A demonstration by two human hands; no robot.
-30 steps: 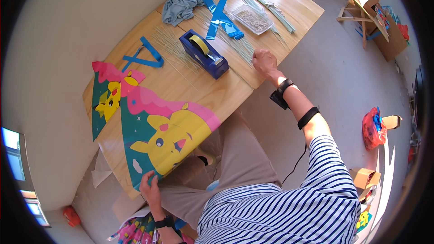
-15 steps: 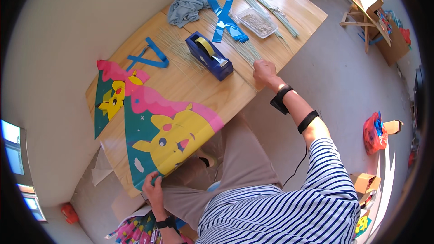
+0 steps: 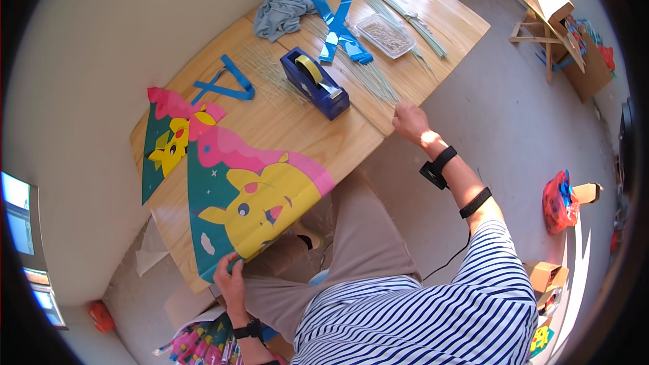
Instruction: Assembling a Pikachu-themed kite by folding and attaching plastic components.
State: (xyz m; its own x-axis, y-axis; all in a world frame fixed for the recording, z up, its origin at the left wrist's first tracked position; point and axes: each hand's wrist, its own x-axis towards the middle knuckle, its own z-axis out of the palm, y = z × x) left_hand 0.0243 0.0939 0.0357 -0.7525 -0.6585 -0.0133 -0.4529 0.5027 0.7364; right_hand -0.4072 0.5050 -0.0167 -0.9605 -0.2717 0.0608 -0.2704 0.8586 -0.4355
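A large printed kite sail (image 3: 274, 196), green, pink and yellow with a cartoon animal, lies at the table's near edge. My left hand (image 3: 230, 282) pinches its lower left corner. At the table's right front edge, my right hand (image 3: 411, 123) is closed beside the near ends of thin pale sticks (image 3: 375, 81). Whatever it may hold is too fine to make out. Just left of those sticks stands a dark blue tape dispenser (image 3: 314, 84) with a yellow roll core. A smaller kite sail (image 3: 169, 145) of the same print lies behind the large one, partly covered by it.
Blue ribbon strips (image 3: 226, 84) lie on the wooden table (image 3: 338, 145), with more blue film (image 3: 338, 27) farther back. A grey-blue cloth (image 3: 280, 13) and a clear tray of small pieces (image 3: 385, 35) sit there too. A red bag (image 3: 561, 203) stands on the floor at right.
My right hand has moved a little right and toward me, away from the stick ends. My left hand stays at the sail's corner.
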